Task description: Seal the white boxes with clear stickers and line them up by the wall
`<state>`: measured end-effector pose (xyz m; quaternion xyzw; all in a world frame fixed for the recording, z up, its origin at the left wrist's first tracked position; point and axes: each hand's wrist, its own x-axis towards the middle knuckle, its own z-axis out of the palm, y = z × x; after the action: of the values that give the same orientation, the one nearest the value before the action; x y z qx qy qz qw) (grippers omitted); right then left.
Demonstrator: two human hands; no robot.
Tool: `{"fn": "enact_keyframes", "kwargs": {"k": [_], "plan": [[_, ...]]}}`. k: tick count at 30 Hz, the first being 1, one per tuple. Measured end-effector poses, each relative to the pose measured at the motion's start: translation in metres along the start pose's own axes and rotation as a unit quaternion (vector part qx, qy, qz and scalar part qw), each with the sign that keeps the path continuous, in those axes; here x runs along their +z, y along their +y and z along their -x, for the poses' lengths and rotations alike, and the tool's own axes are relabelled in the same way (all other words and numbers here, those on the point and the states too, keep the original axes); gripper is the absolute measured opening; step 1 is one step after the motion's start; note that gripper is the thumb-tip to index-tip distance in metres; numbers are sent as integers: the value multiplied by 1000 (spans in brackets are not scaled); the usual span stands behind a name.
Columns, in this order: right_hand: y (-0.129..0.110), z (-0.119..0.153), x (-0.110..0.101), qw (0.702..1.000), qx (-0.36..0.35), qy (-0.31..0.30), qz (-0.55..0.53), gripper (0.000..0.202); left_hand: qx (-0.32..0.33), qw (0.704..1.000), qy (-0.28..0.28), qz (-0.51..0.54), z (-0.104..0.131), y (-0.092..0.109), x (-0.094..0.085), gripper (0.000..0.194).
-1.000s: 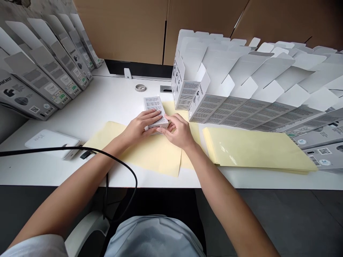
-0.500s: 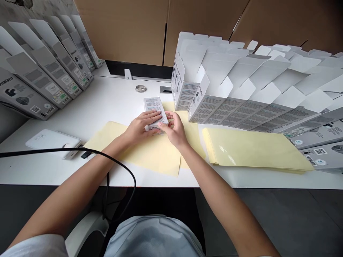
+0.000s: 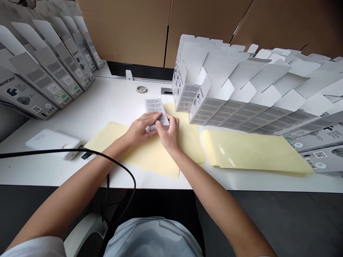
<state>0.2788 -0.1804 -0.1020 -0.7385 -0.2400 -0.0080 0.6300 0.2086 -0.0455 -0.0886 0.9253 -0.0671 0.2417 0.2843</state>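
Note:
A small white and grey printed box (image 3: 155,106) lies over yellow sheets (image 3: 158,160) in the middle of the table, its barcode end towards me. My left hand (image 3: 142,128) grips it from the left, fingers laid across the printed top and thumb at the near end. At the near right corner, my right hand (image 3: 170,134) holds the box too, thumb on top and fingers curled round the right side. Parts of the near end are hidden behind my fingers.
Rows of open-flapped boxes (image 3: 227,110) stand at the right, and more boxes (image 3: 53,78) stand at the left. A stack of yellow sheets (image 3: 257,150) lies right of my hands. A white power bank (image 3: 50,141) and a black cable (image 3: 115,160) are at the left.
My right hand has shifted its grip: the thumb now rests further onto the box's near end and the fingers have closed in along its right side. The left hand has barely moved.

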Motion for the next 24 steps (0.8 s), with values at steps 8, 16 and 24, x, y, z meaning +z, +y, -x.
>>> {"fn": "enact_keyframes", "kwargs": {"k": [8, 16, 24], "plan": [[8, -6, -10, 996, -61, -44, 41, 38, -6, 1000, -2, 0, 1, -1, -2, 81], [13, -7, -22, 992, -90, -75, 42, 43, 6, 1000, 4, -2, 2, -1, -2, 84], [18, -10, -26, 985, -122, -101, 66, 55, 7, 1000, 10, -6, 2, -3, -2, 84]]}}
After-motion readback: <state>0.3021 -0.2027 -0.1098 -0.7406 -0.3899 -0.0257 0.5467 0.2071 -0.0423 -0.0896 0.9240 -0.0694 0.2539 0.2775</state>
